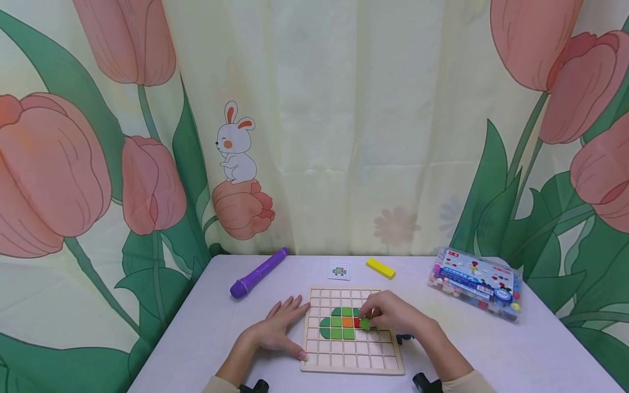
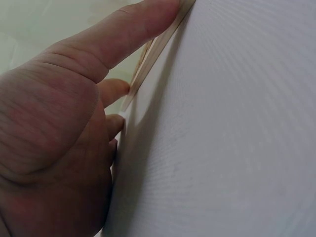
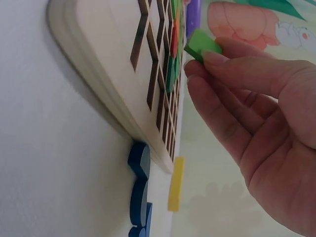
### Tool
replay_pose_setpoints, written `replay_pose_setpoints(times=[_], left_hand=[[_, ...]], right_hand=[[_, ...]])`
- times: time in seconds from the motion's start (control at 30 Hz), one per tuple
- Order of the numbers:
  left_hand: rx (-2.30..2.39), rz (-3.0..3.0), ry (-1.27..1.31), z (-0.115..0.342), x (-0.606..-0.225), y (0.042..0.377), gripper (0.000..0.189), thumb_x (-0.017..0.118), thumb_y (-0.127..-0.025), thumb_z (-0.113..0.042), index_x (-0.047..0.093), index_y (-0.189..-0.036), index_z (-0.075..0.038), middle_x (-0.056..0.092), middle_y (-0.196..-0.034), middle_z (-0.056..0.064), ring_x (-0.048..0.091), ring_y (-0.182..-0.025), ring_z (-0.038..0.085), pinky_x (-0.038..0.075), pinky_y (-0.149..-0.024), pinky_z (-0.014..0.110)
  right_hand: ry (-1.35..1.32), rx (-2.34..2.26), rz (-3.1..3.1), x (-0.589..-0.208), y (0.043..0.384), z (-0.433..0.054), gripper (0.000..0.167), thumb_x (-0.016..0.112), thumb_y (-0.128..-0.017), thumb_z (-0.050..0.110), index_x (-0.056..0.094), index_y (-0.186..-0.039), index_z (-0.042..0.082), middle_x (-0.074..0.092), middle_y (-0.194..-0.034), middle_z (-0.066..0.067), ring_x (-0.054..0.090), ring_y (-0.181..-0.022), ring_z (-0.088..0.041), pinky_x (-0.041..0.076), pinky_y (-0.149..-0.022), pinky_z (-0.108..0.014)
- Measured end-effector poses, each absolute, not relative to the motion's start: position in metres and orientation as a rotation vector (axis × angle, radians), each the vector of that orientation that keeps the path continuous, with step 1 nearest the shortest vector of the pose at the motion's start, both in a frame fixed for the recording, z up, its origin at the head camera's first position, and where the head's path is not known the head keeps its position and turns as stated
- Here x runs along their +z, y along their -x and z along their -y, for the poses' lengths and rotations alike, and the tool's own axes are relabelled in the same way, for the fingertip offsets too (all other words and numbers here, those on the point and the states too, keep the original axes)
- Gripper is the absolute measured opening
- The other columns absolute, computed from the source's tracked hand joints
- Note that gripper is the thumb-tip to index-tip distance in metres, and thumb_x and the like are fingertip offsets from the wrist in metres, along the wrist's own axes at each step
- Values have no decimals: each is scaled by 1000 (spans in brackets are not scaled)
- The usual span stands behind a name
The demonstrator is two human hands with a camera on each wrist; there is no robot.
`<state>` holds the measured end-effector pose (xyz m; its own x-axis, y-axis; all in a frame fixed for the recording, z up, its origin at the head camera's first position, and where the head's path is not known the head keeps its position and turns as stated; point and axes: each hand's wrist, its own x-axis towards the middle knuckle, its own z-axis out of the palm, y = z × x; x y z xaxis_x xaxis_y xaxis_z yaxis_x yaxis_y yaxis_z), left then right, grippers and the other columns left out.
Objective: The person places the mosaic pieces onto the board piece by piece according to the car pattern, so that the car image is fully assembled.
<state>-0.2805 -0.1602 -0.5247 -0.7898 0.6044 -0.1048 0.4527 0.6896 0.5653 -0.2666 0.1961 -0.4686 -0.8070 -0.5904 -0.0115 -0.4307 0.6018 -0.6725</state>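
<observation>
A wooden grid board [image 1: 354,360] lies on the table, with green, orange and red pieces set in several cells around its middle. My right hand [image 1: 393,312] pinches a small light-green square tile [image 3: 201,44] between thumb and fingers. In the head view that tile is over the board, just right of the red piece [image 1: 357,322]. At the board's left edge rests my left hand [image 1: 279,326], fingers spread and straight, thumb touching the near left corner. The left wrist view shows the left thumb [image 2: 143,29] along the wooden edge.
Dark blue pieces [image 3: 139,197] lie beside the board's right edge. Behind it are a small pattern card [image 1: 339,271] and a yellow block [image 1: 380,268]. A purple microphone-shaped object [image 1: 259,273] lies back left, a clear case of colourful parts [image 1: 475,284] back right.
</observation>
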Motion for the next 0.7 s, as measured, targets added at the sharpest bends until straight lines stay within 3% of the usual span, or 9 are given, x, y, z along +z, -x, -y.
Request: replay_pose_setpoints(times=[0.7], left_hand=[[772,-2616,-822,160,-524,280,122,86,-68,-67,28,-166,-24,13,-176,12,2,-163,37,-2,-129,63]], right_hand=[[878,-901,-2599,-475,262,-180,28,74,-88,-7,84,-102,15,75,-97,7,59,-79,-7,53,-72,-21]])
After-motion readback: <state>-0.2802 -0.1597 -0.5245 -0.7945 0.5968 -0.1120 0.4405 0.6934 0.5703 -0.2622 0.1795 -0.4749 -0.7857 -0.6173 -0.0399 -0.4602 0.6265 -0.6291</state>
